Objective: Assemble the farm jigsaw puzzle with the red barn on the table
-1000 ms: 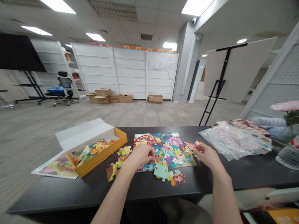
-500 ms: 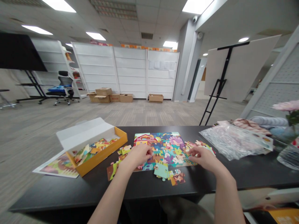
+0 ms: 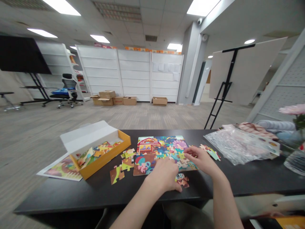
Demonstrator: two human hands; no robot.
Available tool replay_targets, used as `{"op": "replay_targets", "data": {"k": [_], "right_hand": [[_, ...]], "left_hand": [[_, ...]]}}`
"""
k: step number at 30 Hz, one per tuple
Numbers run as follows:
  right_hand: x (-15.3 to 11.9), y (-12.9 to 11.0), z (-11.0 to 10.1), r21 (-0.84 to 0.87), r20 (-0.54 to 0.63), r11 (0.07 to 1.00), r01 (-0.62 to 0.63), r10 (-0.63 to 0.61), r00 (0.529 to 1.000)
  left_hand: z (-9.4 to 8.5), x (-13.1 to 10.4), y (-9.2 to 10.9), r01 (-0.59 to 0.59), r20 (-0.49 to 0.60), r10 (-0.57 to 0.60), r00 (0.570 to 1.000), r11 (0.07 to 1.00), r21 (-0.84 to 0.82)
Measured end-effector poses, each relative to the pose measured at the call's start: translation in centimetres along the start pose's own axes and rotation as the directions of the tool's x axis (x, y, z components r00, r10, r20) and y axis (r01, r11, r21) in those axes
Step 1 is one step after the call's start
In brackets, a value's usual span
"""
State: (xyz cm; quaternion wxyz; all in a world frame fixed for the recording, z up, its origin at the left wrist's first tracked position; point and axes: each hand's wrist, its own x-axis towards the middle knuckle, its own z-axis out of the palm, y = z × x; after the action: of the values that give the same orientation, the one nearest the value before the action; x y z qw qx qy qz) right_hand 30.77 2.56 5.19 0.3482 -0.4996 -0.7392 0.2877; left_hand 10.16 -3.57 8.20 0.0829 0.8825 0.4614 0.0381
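A colourful jigsaw puzzle (image 3: pixel 145 159) with a red barn lies on the black table, many pieces joined. My left hand (image 3: pixel 164 173) reaches palm down over its front edge, thumb spread away from the bent fingers, hiding the pieces beneath. Just past that thumb is a brown puzzle piece group (image 3: pixel 183 180). Over the puzzle's right side hovers my right hand (image 3: pixel 199 158), its fingers curved and slightly apart, with no piece visible in them. Loose puzzle pieces (image 3: pixel 127 163) lie left of the puzzle. More puzzle pieces (image 3: pixel 213 152) lie beyond my right hand.
On the left stands an open yellow box (image 3: pixel 105 162) with puzzle pieces inside, partly over a printed picture sheet (image 3: pixel 59 168). Clear plastic packaging (image 3: pixel 235 146) lies to the right, near a glass vase (image 3: pixel 296 160) with a pink flower. The table's front edge (image 3: pixel 95 205) runs close to me.
My left hand has moved right and nearer to me, off the barn side and over the light green pieces. My right hand has shifted slightly left and up.
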Motion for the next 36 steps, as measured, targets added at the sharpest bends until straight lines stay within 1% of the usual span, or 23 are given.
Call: {"op": "replay_targets", "data": {"k": [2,6,9,12,16,18,21,23,25,26,27,28,30,32,34,36], "right_hand": [[0.0,0.1,-0.1,-0.014,-0.021,1.0,0.0,0.0,1.0],[0.2,0.6,-0.1,-0.037,-0.067,0.999,0.0,-0.003,0.998],[0.4,1.4,-0.1,-0.006,-0.105,1.0,-0.02,0.02,0.994],[0.5,2.3,-0.1,0.025,-0.115,0.999,-0.032,0.035,0.993],[0.5,2.7,-0.2,0.04,-0.145,0.998,-0.04,0.045,0.988],[0.5,2.7,-0.2,0.068,-0.159,0.997,-0.037,0.048,0.986],[0.7,2.7,-0.4,0.103,-0.215,0.994,-0.044,0.066,0.974],[0.8,2.6,-0.5,0.087,-0.282,0.994,-0.062,0.085,0.956],[1.0,2.4,-0.5,0.082,-0.318,0.993,-0.081,0.103,0.943],[1.0,2.1,-0.4,0.095,-0.306,0.992,-0.081,0.107,0.946],[1.0,1.7,-0.1,0.116,-0.27,0.99,-0.074,0.103,0.957],[1.0,1.3,0.2,0.141,-0.212,0.988,-0.061,0.091,0.973],[0.9,0.4,1.2,0.207,-0.059,0.978,-0.021,0.034,0.998],[1.0,-0.5,2.4,0.28,0.074,0.96,0.016,-0.038,0.997],[1.4,-1.1,3.6,0.338,0.117,0.94,0.048,-0.093,0.989],[2.0,-1.4,4.5,0.373,0.088,0.925,0.07,-0.111,0.99]], "left_hand": [[-0.2,0.2,0.1,-0.01,0.035,0.01,0.999,1.0,0.001],[-0.1,0.6,0.0,-0.017,0.035,0.019,0.999,0.997,-0.078],[0.7,1.0,-0.1,-0.016,0.017,0.019,1.0,0.987,-0.162],[1.6,1.4,-0.4,-0.037,-0.008,0.036,0.999,0.973,-0.228],[2.6,1.8,-1.0,-0.058,-0.086,0.028,0.996,0.93,-0.363],[2.8,2.1,-1.3,-0.082,-0.131,0.021,0.991,0.874,-0.479],[2.9,2.6,-1.8,-0.135,-0.206,-0.008,0.978,0.731,-0.669],[2.6,3.0,-2.2,-0.137,-0.229,-0.075,0.97,0.611,-0.78],[2.2,3.2,-2.7,-0.118,-0.222,-0.163,0.961,0.485,-0.867],[2.0,3.3,-2.9,-0.108,-0.217,-0.204,0.955,0.44,-0.891],[1.8,3.3,-3.1,-0.102,-0.219,-0.239,0.946,0.422,-0.901],[1.6,3.3,-3.4,-0.099,-0.231,-0.264,0.936,0.431,-0.897],[1.3,3.3,-3.8,-0.102,-0.28,-0.291,0.915,0.505,-0.857],[1.1,3.3,-4.1,-0.112,-0.338,-0.296,0.893,0.583,-0.805],[1.1,3.4,-4.5,-0.128,-0.384,-0.31,0.87,0.611,-0.781],[1.2,3.5,-5.0,-0.128,-0.392,-0.327,0.86,0.605,-0.786]]}}
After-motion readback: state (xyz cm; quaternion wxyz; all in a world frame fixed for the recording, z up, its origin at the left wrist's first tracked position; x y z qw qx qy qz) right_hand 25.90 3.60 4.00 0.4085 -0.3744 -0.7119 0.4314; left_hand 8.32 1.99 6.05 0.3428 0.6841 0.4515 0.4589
